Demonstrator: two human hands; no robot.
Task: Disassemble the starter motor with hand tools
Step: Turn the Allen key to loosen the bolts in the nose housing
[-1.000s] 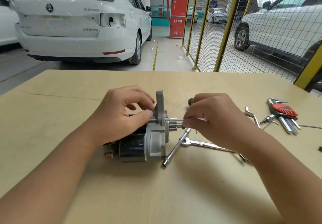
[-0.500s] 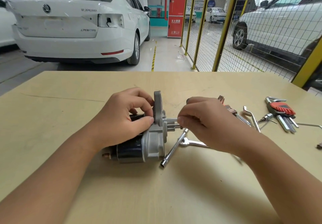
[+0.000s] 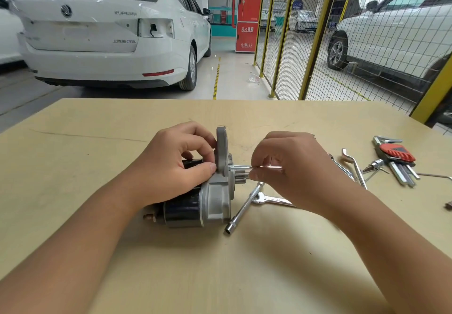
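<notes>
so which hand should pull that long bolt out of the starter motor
Right. The right hand already pinches the thin silver through-bolt, while the left hand grips the grey-and-black starter motor to steady it.

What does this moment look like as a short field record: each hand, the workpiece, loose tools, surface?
left hand: grips the starter motor near its grey flange
right hand: fingers pinch a thin metal rod at the flange
starter motor: lying on its side
loose tools: T-handle socket wrench, open-end spanner, red hex key set
surface: wooden table
</notes>
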